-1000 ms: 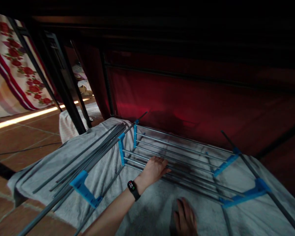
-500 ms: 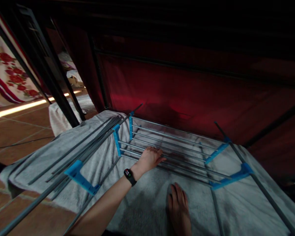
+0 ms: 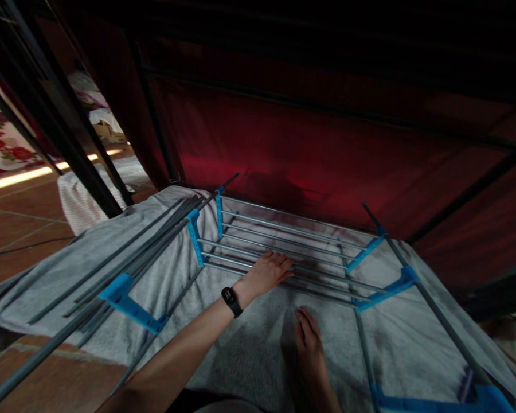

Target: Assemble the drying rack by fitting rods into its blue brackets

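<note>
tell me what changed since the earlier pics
The left hand has shifted slightly right along the metal rods, and its fingers look straighter. The view has swung right, bringing another blue bracket into sight at lower right. The right hand stays on the near side of the rods; the loose grey poles stay at left.

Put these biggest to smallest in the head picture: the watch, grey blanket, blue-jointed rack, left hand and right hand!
1. Grey blanket
2. Blue-jointed rack, judged by its spread
3. Left hand and right hand: too alike to rank
4. Watch
</note>
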Tool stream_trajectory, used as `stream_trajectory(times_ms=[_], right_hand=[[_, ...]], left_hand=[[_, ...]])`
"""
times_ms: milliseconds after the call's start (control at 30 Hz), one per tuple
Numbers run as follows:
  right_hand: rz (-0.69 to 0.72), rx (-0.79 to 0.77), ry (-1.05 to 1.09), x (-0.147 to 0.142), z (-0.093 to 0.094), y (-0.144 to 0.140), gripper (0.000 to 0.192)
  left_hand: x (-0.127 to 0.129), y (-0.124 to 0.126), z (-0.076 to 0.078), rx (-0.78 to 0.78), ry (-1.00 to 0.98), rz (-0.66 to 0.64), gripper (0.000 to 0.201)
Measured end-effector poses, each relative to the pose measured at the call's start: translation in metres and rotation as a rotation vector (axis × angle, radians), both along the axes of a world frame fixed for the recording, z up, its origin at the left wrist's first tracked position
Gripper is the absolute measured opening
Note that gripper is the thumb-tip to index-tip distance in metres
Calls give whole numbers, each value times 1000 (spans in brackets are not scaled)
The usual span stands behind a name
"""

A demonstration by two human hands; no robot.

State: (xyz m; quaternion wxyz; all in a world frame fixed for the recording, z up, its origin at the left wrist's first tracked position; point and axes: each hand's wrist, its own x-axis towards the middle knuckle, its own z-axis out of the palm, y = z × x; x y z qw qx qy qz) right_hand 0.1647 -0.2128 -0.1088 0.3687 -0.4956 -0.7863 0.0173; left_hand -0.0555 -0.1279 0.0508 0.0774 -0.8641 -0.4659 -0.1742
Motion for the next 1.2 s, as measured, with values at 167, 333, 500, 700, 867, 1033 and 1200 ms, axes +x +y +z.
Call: stream_trajectory(times_ms=[167, 333, 500, 700, 867, 1033, 1200], right_hand=[[-103, 71, 144, 39, 41, 16, 36], [-201, 264, -65, 75, 91, 58, 41], [-252, 237, -330, 84, 105, 95, 50], [-268, 196, -471, 84, 104, 109, 60], [-218, 201, -525, 93, 104, 116, 60], [-182, 236, -540, 97, 102, 120, 59], [-184, 241, -514, 97, 100, 120, 60]], left_hand=[[6, 6, 2, -12, 20, 15, 25], [7, 5, 4, -13, 39, 31, 26], [7, 3, 9, -30, 49, 26, 26], [6, 3, 12, -42, 50, 18, 26], [5, 3, 10, -54, 35, 10, 27], [4, 4, 6, -48, 10, 4, 27], [4, 5, 3, -42, 12, -8, 26]])
